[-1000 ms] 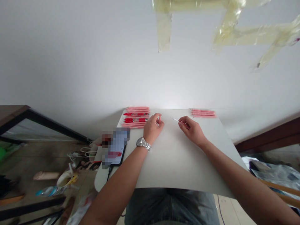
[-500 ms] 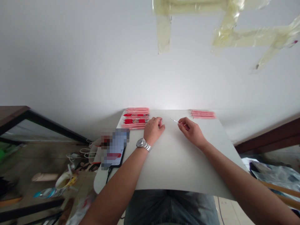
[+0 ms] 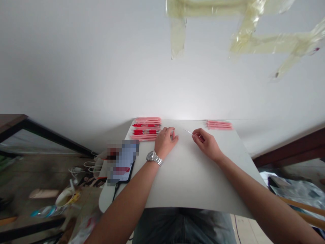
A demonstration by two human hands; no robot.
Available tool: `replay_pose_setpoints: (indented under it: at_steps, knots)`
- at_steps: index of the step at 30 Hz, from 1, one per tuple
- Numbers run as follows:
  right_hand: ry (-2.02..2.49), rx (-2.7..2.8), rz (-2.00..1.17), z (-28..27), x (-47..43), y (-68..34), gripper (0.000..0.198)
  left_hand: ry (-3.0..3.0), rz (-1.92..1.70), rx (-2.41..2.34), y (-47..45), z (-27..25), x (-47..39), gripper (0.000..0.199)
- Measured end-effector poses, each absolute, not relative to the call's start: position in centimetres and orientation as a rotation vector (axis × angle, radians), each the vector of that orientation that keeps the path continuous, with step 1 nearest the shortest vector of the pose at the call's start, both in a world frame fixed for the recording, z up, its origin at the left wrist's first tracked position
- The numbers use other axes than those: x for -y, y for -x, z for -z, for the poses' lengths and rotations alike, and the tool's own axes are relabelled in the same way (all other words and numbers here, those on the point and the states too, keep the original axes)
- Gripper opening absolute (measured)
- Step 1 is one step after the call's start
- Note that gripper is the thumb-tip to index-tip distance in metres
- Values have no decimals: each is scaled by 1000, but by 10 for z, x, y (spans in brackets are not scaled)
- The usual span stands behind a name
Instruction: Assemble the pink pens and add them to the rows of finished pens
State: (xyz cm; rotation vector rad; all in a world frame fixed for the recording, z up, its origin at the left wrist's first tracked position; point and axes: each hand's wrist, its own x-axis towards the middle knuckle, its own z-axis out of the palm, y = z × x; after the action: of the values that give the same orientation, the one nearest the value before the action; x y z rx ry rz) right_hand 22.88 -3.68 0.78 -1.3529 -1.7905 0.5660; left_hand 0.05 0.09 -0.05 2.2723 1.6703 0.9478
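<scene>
Slim rod (image 3: 188, 131) in right hand (image 3: 207, 143), cup (image 3: 61, 200) below

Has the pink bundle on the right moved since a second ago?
No: judged against the table, the pink bundle shows no visible shift either way.

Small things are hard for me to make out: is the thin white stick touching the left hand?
Apart. The head view shows white tabletop between the left hand and the tip of the thin white stick.
</scene>
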Motion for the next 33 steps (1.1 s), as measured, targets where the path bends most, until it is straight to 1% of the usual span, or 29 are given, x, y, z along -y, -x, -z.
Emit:
replay_pose_setpoints:
  at_steps: [6,9,11,14,18,22,26,33]
  knots:
    - [1353,1783,-555,-7,36,-229,24,-2199,-996,-1683,0,-1,-1,24]
    - [1349,1761,-548,-6,36,-229,26,-2127,-1073,-1672,1,-3,-1,26]
    - [1342,1757,-551,-6,36,-229,27,-2088,-1183,-1584,1,-6,-2,27]
    - [1329,1781,-572,-7,36,-229,27,-1978,-1287,-1326,-1,-9,-2,28]
    - [1305,1833,-586,-10,38,-228,28,-1753,-1218,-1027,-7,-11,1,31]
    - [1264,1886,-598,-11,39,-226,26,-1634,-1172,-886,-10,-12,3,30]
    - [1251,1901,-594,-11,40,-226,23,-1608,-1168,-846,-11,-13,3,27]
    - [1280,1881,-565,-9,37,-229,22,-1496,-1220,-875,-8,-19,4,33]
